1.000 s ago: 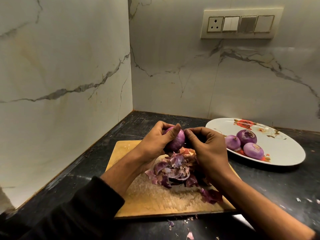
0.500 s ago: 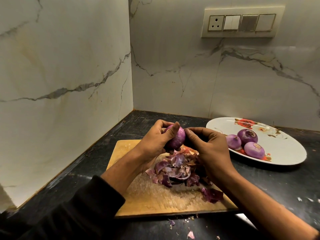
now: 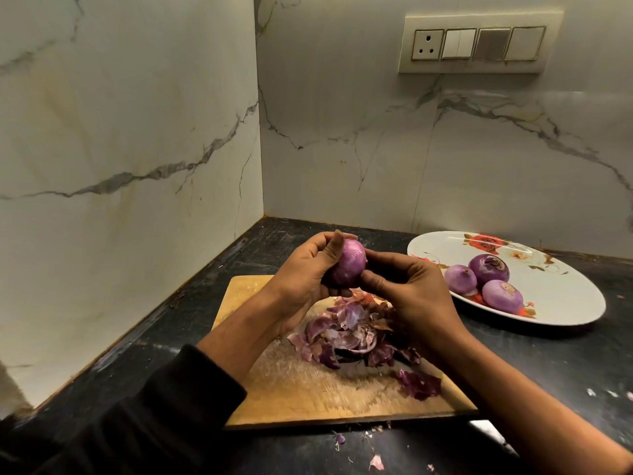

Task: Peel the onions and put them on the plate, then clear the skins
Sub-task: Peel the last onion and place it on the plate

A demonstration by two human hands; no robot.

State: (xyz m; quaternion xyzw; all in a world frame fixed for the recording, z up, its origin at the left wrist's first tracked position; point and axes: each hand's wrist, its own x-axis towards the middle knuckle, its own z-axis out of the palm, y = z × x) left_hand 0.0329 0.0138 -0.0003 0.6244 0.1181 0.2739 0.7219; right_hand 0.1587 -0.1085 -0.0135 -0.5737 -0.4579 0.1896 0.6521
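Note:
A purple onion (image 3: 349, 262) is held in the air above the wooden cutting board (image 3: 294, 385). My left hand (image 3: 305, 275) grips it from the left, thumb over its top. From the right, my right hand (image 3: 407, 289) pinches the onion's lower side with thumb and fingers. Under both hands a pile of purple onion skins (image 3: 352, 337) lies on the board, with one loose skin (image 3: 419, 383) nearer the front. Three peeled onions (image 3: 488, 269) lie on the white flowered plate (image 3: 561, 303) at the right.
The black counter (image 3: 548, 365) meets marble walls at the left and back, forming a corner behind the board. Small skin scraps (image 3: 375, 462) lie on the counter in front of the board. A switch panel (image 3: 479, 44) is on the back wall.
Both hands have lifted the onion slightly and turned it; more of its smooth purple surface shows. The skin pile and the plate have not moved.

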